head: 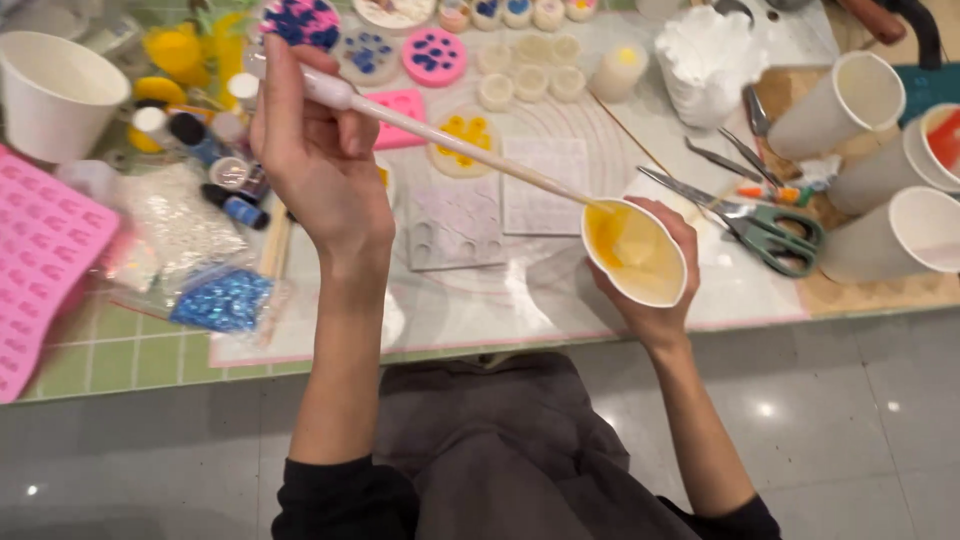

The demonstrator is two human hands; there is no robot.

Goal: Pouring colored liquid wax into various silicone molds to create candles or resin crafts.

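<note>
A long clear plastic pipette point(450, 143) runs diagonally across the scene, its bulb end up at the upper left and its thin tip pointing down to the right, into a small white paper cup of yellow liquid point(634, 250). The left hand point(318, 160) is closed around the pipette's bulb end, thumb and fingers pinching it, raised above the work mat. The right hand point(655, 280) is wrapped around the cup from below, holding it tilted toward the viewer, just over the near edge of the clear silicone work mat point(500, 300).

To the left of the left hand lies a small clear bag of blue glitter point(222, 298), with a clear bag of white flakes point(180, 222) just behind it and a pink silicone mould tray point(35, 260) at the far left edge. Green-handled scissors point(755, 222) lie to the right of the cup. Three large white paper cups point(880, 150) lie on their sides at the far right.
</note>
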